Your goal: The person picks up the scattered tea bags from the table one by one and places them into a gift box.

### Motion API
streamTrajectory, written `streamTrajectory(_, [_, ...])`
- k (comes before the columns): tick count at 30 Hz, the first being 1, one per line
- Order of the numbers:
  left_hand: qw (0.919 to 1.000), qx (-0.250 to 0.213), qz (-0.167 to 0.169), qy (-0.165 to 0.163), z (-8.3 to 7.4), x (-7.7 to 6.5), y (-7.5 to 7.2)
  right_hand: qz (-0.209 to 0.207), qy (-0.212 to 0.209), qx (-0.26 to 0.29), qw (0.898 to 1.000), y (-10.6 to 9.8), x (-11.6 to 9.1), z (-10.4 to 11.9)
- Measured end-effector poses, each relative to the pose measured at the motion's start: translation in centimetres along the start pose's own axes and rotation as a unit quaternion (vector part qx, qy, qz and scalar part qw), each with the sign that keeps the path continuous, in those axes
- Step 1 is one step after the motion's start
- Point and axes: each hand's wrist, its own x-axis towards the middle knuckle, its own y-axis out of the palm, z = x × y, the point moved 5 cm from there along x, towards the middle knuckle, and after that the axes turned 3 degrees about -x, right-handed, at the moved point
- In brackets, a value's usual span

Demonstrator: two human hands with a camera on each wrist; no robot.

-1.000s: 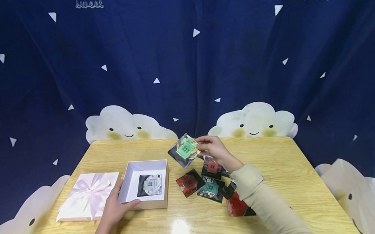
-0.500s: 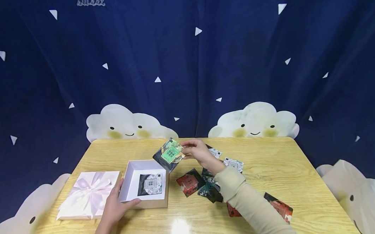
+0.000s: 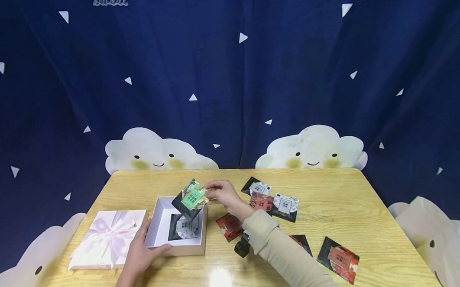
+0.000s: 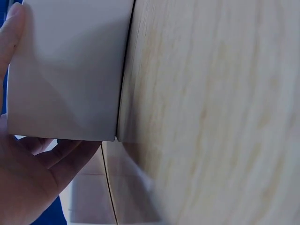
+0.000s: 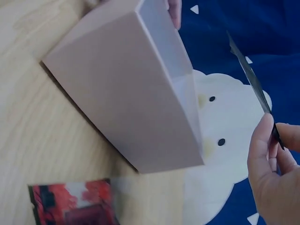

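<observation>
My right hand [image 3: 226,198] pinches a flat square sachet [image 3: 191,199], black with a green label, by its right corner. In the head view it overlaps the back right part of an open pale pink box [image 3: 182,251]. The right wrist view shows the sachet [image 5: 255,86] edge-on, apart from the box [image 5: 122,89]. Inside that box a black and white sachet [image 3: 186,228] lies flat. My left hand [image 3: 140,254] grips the box's near left corner, thumb on the front rim. Fingers curl round the corner in the left wrist view, where the box wall [image 4: 70,70] fills the upper left.
A pale pink lid [image 3: 110,241] with a ribbon bow lies left of the box. Sachets with red prints [image 3: 340,260] and white prints [image 3: 286,207] lie scattered to the right, some hidden by my right arm. A navy curtain [image 3: 226,74] hangs behind the table.
My right hand has carried the green-labelled sachet leftward from beside the box to over its back right part. Uncovered sachets now show on the right. My left hand stays on the box.
</observation>
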Motion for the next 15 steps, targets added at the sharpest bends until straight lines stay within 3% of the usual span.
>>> streamTrajectory(5, [1.0,-0.006,0.0,-0.001,0.1,-0.1,0.0,0.012,0.019,-0.006,1.0,1.4,0.1,-1.1])
streamTrajectory(11, [1.0,-0.002,-0.002,0.004,0.0,0.0,-0.1,0.03,0.028,-0.014,0.999,3.3,-1.4,-0.1])
streamTrajectory(15, [1.0,-0.002,-0.003,0.002,0.0,0.0,-0.1,0.026,0.039,-0.013,0.999,4.2,-1.0,-1.3])
